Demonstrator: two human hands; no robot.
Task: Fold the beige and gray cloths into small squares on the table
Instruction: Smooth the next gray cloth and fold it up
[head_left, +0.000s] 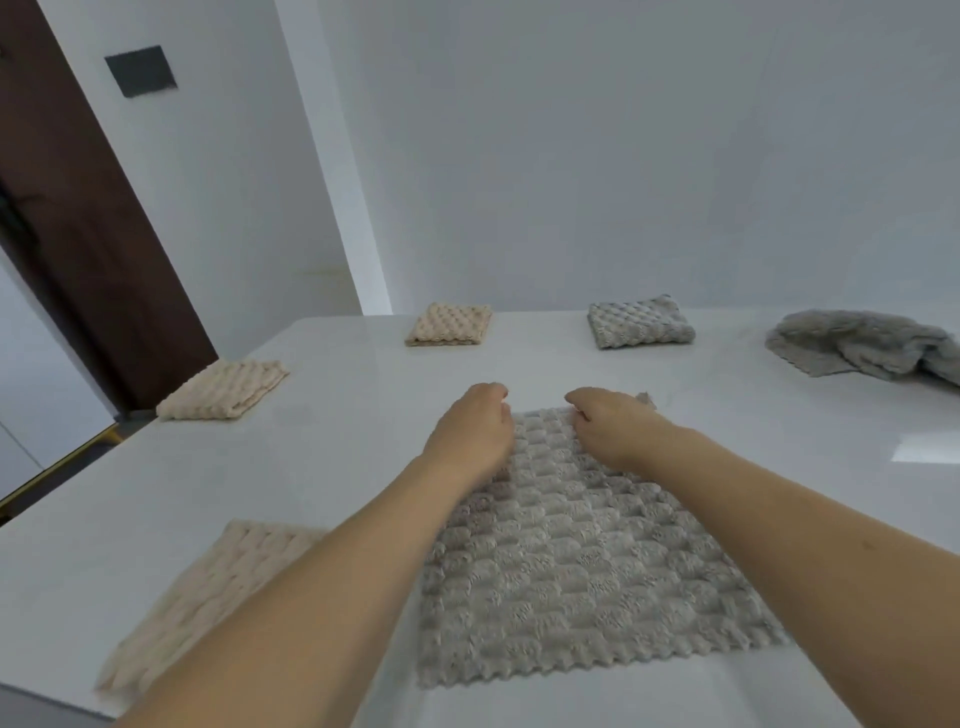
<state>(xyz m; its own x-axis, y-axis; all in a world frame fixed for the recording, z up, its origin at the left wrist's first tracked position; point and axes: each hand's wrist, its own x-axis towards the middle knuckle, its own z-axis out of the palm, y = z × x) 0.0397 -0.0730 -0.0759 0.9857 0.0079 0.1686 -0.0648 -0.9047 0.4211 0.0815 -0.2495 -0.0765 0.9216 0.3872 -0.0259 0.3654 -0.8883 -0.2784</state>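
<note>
A gray textured cloth (576, 566) lies spread flat on the white table (343, 426) right in front of me. My left hand (475, 431) is at its far left corner and my right hand (610, 426) at its far right corner, both with fingers curled over the far edge. A small tip of the cloth shows beyond my right hand. A beige cloth (208, 587) lies flat at the near left, partly under my left forearm.
Folded squares sit farther back: a beige one (223, 389) at the left edge, another beige one (449, 325) and a gray one (639, 322) near the far edge. A crumpled gray cloth (867, 348) lies at the far right. A dark door (67, 208) stands left.
</note>
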